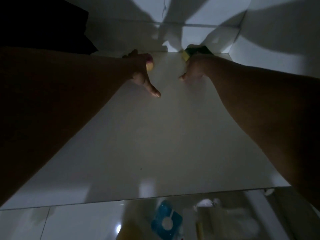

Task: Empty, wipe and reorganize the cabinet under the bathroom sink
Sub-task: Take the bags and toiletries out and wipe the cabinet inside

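Sponge [194, 51], yellow with a dark green side, is pressed by the right hand [194, 70] against the back edge of the white cabinet floor [155, 135]; finger spread cannot be told. The left hand [140, 71] is held open, thumb extended, left of the sponge.

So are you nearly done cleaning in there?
About halfway. Emptying looks done: the shelf is bare, and a blue item lies outside on the floor. Wiping is in hand: the right hand presses a sponge at the back. Putting things back is still left.
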Motion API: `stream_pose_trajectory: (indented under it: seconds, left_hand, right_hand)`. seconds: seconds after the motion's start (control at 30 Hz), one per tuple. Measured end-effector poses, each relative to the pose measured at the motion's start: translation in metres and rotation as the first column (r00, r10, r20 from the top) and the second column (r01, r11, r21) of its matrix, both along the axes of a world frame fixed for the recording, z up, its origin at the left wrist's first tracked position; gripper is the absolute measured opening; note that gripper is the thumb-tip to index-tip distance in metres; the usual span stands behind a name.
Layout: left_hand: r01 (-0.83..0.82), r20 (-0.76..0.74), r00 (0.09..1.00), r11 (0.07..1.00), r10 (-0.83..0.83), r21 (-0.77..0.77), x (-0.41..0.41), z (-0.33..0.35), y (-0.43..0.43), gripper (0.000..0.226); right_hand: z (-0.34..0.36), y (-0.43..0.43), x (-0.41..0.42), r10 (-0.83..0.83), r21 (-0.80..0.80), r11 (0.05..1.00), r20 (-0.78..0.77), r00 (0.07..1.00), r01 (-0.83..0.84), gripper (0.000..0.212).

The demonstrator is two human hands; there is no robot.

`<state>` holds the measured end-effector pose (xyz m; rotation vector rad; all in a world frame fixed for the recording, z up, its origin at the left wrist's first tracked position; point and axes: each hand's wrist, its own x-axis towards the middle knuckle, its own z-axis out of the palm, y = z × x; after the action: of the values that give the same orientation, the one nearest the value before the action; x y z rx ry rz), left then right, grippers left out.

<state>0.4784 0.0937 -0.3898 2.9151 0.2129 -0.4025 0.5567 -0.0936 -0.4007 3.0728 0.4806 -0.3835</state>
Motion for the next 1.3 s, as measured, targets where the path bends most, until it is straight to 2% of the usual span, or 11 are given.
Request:
stream_pose_trajectory:
  seconds: [0.07, 0.17, 0.3, 0.4, 0.47, 0.5, 0.63, 0.77, 1.0, 1.1, 1.3]
  left_hand:
    - [0.007, 0.022, 1.000, 0.999, -0.006, -0.033, -0.002, -0.001, -0.001, 0.136]
    - [0.050, 0.043, 0.998, 0.999, -0.049, -0.011, -0.003, -0.001, -0.003, 0.149]
    - [0.116, 0.062, 0.991, 0.991, -0.121, 0.070, -0.009, -0.002, -0.005, 0.129]
    - [0.169, 0.089, 0.980, 0.979, -0.179, 0.111, -0.012, -0.007, -0.003, 0.084]
    - [0.139, 0.142, 0.978, 0.986, -0.150, 0.088, -0.018, -0.004, 0.000, 0.024]
    - [0.119, 0.151, 0.980, 0.989, -0.131, 0.083, -0.022, -0.003, 0.001, 0.010]
    - [0.050, 0.138, 0.989, 0.998, -0.055, 0.039, -0.032, 0.001, -0.005, 0.015]
    - [-0.105, 0.251, 0.963, 0.994, 0.100, 0.006, -0.044, -0.006, -0.020, 0.043]
    - [-0.308, 0.312, 0.894, 0.947, 0.322, -0.095, -0.080, -0.007, -0.014, 0.033]
    - [-0.276, 0.302, 0.911, 0.959, 0.280, -0.056, -0.090, 0.006, -0.015, 0.024]
    - [-0.243, 0.282, 0.924, 0.966, 0.258, -0.089, -0.075, 0.003, -0.015, 0.071]
  right_hand:
    - [0.003, 0.000, -0.002, 0.000, -0.009, 1.000, -0.027, 1.000, 0.000, 0.061]
    - [0.002, 0.001, -0.010, -0.027, -0.024, 0.999, -0.025, 0.999, 0.026, 0.064]
    - [0.009, 0.001, -0.028, -0.073, 0.082, 0.994, -0.006, 0.997, 0.074, 0.061]
    - [0.009, -0.003, -0.049, -0.168, 0.155, 0.973, -0.041, 0.985, 0.172, 0.083]
    - [0.004, -0.006, -0.063, -0.145, 0.203, 0.968, -0.035, 0.989, 0.149, 0.083]
    - [0.003, -0.009, -0.068, -0.142, 0.204, 0.968, -0.029, 0.989, 0.145, 0.081]
    - [0.012, -0.021, -0.100, -0.129, 0.185, 0.973, -0.075, 0.989, 0.141, 0.074]
    - [0.018, -0.034, -0.134, -0.124, 0.193, 0.970, -0.133, 0.983, 0.148, 0.071]
    - [0.006, -0.052, -0.197, -0.072, 0.252, 0.960, -0.197, 0.978, 0.121, 0.071]
    - [0.001, -0.054, -0.210, -0.040, 0.230, 0.970, -0.191, 0.981, 0.085, 0.071]
    - [-0.001, -0.054, -0.201, -0.029, 0.238, 0.968, -0.191, 0.981, 0.075, 0.074]
